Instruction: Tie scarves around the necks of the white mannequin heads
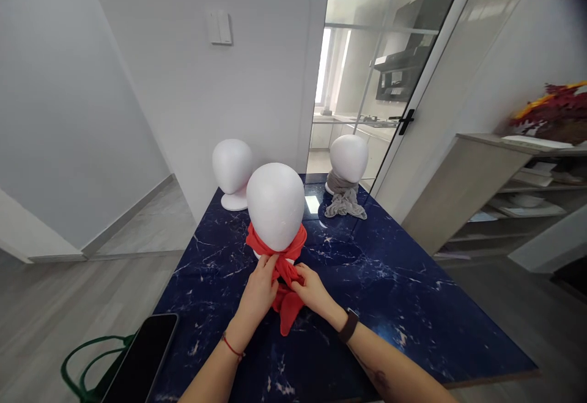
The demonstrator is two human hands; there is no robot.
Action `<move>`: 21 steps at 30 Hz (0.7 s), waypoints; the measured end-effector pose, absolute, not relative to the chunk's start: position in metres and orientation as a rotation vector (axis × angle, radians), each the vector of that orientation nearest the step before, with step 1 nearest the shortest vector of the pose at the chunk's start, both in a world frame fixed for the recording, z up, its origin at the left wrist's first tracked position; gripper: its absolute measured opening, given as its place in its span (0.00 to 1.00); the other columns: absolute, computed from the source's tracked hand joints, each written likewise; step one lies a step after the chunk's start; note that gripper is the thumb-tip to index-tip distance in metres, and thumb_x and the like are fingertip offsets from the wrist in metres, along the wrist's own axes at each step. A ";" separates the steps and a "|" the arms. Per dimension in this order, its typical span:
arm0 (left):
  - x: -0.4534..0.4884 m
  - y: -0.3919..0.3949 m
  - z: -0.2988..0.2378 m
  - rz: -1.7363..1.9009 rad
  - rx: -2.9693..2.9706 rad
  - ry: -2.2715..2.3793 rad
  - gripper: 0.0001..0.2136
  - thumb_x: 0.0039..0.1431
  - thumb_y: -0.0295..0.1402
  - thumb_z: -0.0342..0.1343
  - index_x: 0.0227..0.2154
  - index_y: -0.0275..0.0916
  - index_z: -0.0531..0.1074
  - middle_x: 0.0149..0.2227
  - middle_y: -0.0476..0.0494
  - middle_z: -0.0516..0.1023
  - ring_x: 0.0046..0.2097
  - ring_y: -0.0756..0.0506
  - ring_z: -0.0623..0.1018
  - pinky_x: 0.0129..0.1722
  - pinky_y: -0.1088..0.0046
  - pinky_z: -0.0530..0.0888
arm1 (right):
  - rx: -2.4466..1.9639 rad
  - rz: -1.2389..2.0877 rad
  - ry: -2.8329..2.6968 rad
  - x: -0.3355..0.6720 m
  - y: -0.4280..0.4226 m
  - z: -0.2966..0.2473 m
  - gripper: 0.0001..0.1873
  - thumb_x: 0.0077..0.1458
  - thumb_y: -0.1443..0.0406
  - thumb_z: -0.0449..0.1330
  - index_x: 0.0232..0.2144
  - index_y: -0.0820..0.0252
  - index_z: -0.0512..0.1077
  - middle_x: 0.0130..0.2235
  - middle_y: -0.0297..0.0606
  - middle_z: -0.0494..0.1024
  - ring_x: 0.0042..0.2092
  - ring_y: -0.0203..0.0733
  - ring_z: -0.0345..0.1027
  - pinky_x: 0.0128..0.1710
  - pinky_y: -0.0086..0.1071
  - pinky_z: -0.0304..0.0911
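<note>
A white foam mannequin head (276, 204) stands upright on the table, nearest to me. Round its neck goes a red scarf (290, 314), knotted or crossed at the front with its ends hanging down onto the table. My left hand (262, 284) grips the scarf just under the chin, fingers closed on the cloth. Lower and to the right, my right hand (312, 290) pinches the scarf near the crossing. The fingertips of both hands are partly hidden in the folds.
Behind to the left stands a bare white mannequin head (232, 167); at the back right another mannequin head (349, 157) wears a grey scarf (345, 202). A phone (142, 357) lies at the left edge of the dark blue marbled table (389, 305), beside green handles (87, 360). Shelves (504, 207) stand right.
</note>
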State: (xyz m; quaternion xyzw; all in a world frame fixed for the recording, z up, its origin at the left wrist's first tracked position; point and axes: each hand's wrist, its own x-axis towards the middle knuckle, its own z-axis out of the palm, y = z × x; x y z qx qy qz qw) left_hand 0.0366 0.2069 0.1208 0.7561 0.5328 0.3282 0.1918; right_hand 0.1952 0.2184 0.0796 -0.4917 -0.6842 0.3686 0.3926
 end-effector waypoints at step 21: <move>0.040 0.207 0.119 1.085 2.099 1.616 0.15 0.54 0.24 0.47 0.43 0.41 0.71 0.48 0.42 0.68 0.46 0.44 0.74 0.47 0.64 0.72 | -1.124 1.391 -1.320 0.198 0.226 0.085 0.06 0.45 0.65 0.59 0.29 0.60 0.73 0.26 0.33 0.73 0.28 0.37 0.65 0.30 0.30 0.60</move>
